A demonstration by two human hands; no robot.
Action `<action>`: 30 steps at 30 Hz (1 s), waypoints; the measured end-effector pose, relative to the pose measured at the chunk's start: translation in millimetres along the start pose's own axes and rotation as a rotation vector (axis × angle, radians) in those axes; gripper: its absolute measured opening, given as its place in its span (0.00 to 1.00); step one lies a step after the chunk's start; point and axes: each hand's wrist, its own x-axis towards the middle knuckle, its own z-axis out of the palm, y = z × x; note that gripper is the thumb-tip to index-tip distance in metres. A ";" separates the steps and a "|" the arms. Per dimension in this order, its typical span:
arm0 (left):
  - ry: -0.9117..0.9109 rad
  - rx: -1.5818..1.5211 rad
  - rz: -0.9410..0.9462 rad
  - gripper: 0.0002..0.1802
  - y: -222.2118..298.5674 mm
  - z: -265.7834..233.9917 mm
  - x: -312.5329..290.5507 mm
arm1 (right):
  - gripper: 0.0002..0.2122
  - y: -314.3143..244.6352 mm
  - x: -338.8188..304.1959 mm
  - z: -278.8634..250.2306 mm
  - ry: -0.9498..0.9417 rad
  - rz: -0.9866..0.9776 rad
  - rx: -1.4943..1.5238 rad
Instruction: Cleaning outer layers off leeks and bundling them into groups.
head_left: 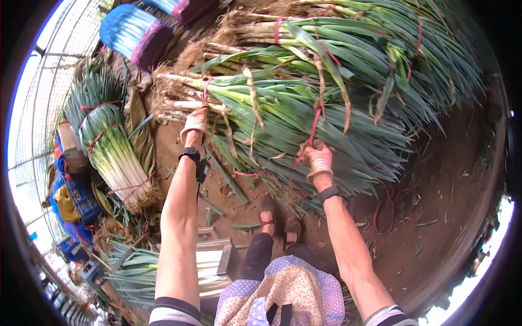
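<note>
A large bundle of green onions (272, 103) lies across the ground in front of me, roots to the left and green leaves to the right. Red ties circle it near the roots and around the leaves. My left hand (196, 122), in a pale glove, is closed on the red tie (205, 92) by the white stalks. On the leafy part, my gloved right hand (317, 155) grips the other red tie (315, 126), which is pulled taut toward me. Both wrists carry dark bands.
More tied bundles (353, 38) are heaped behind. At left, a cleaned bundle (117, 146) with white stalks leans beside a blue crate (84, 201). Loose green onions (136, 271) lie by a metal frame (224, 255) at lower left. Two blue-and-purple wrapped bundles (133, 35) stand far left. Red string (386, 209) lies on the soil.
</note>
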 end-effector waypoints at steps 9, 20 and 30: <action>-0.309 0.789 0.308 0.13 5.0 5.5 -89.5 | 0.06 -2.3 -82.0 -73.1 0.063 -0.038 0.116; -0.566 -0.607 -0.329 0.13 -34.7 130.4 -322.2 | 0.03 32.9 -301.5 -254.6 0.525 0.173 0.362; -0.918 -0.780 0.026 0.14 59.6 278.8 -536.4 | 0.11 -9.5 -480.9 -416.6 0.864 -0.014 0.111</action>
